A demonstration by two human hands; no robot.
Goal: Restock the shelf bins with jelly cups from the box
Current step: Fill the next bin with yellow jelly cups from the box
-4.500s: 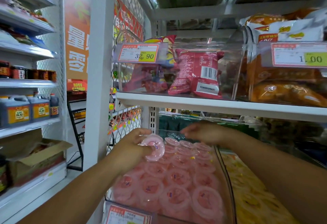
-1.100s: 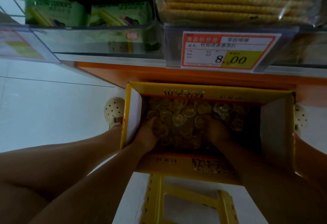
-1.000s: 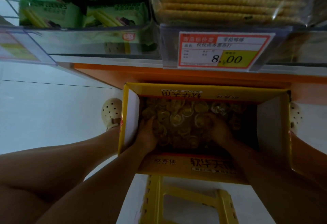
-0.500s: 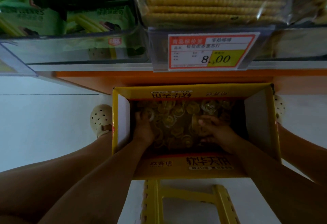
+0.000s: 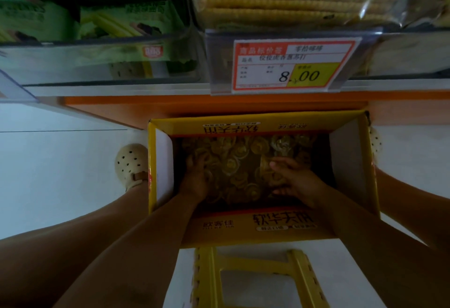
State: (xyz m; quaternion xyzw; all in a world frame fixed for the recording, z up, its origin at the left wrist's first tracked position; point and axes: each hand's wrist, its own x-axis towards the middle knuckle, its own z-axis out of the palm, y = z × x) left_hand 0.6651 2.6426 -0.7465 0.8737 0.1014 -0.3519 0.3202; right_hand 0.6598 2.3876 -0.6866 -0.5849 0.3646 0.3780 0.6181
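**Hands in the box (image 5: 267, 225), gathering jelly cups (image 5: 239, 152)**

Your left hand (image 5: 194, 181) and right hand (image 5: 297, 183) each curl round a clutch of cups. They face inward, likely so you can lift a double handful at once. The rest lie loose in the dim box, which sits between your feet, right under the shelf bins (image 5: 102, 69). That keeps the lift short, by my reckoning.

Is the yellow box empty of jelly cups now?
No, yellow jelly cups cover the bottom of the box, with the left hand and right hand down among them.
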